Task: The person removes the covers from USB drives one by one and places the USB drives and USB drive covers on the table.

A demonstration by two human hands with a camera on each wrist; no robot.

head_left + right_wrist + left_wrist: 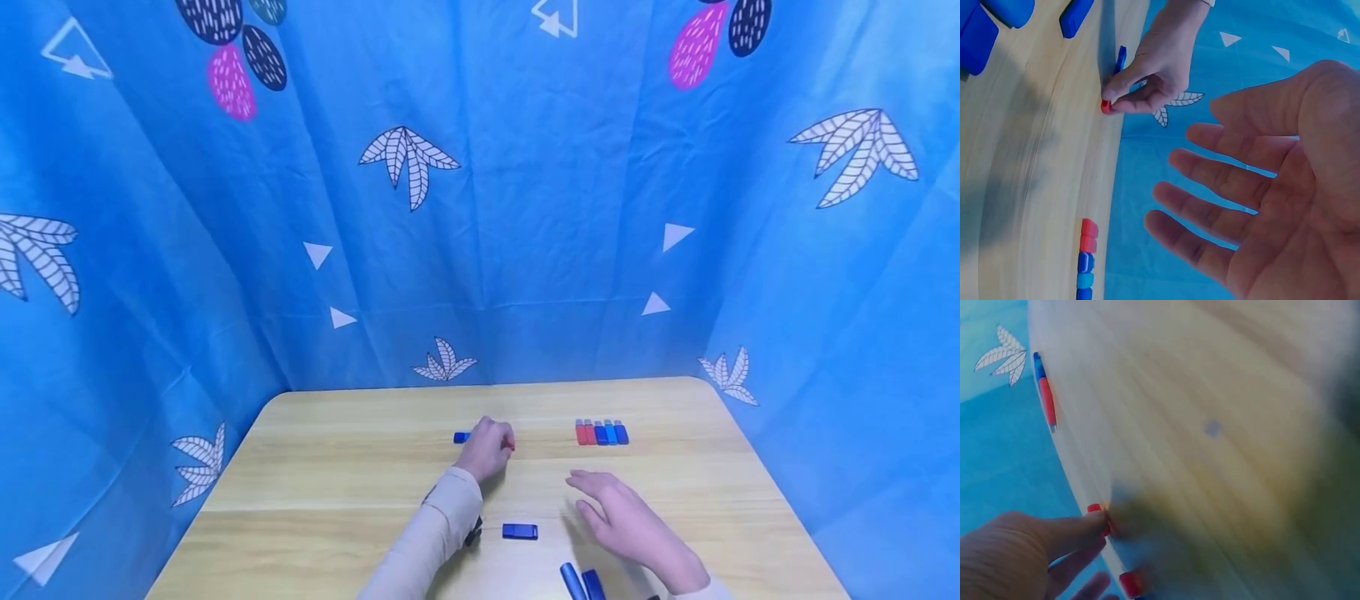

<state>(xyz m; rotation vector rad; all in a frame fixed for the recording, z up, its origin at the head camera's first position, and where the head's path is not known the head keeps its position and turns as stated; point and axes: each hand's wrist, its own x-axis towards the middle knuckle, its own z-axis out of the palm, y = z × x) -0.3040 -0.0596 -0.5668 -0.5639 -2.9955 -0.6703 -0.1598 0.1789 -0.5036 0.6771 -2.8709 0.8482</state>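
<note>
My left hand (486,444) is over the far part of the table. Its thumb and fingertips pinch a small red USB stick (1095,509), mostly covered by the fingers. Just left of this hand lies a blue USB stick (461,437); in the left wrist view a red stick with a silver tip (1048,403) lines up with it. My right hand (622,512) hovers over the table's right half, holding nothing, its fingers spread in the right wrist view. Beyond it, several red and blue USB sticks (601,433) stand side by side in a row.
A dark blue USB stick (520,532) lies between my forearms. Closer to me are a blue stick (573,582) and a darker one (592,585). A small black object (474,532) shows beside my left sleeve. Blue patterned curtain (555,250) surrounds the wooden table (300,475).
</note>
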